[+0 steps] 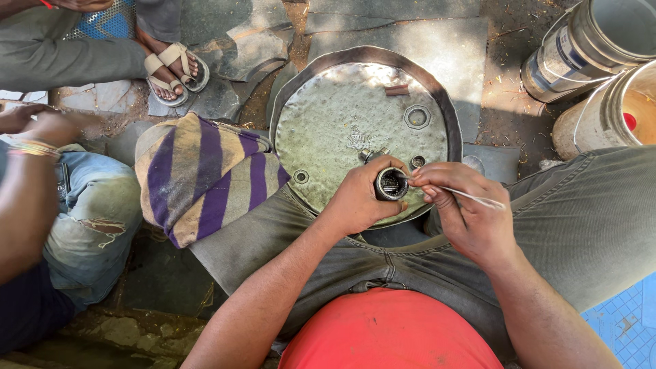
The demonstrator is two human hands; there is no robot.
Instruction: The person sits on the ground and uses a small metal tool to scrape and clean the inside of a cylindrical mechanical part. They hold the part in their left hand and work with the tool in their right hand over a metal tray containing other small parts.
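Note:
My left hand (359,198) grips a small dark metal cup-shaped part (391,184), its open end facing up, held over the near edge of a round dented metal tray (342,116). My right hand (459,205) pinches a thin pale stick (471,198) whose tip reaches into the part's opening. Both hands hover above my lap, touching each other at the part. On the tray lie a hexagonal nut (416,117), a smaller nut (301,177), a ring (417,162) and a small rusty piece (396,89).
A purple-and-tan striped cloth (205,174) lies over my left knee. Another person's arm (24,198) and torn jeans (92,219) are at left; sandalled feet (171,68) at top left. Two pale buckets (601,75) stand at top right on broken stone slabs.

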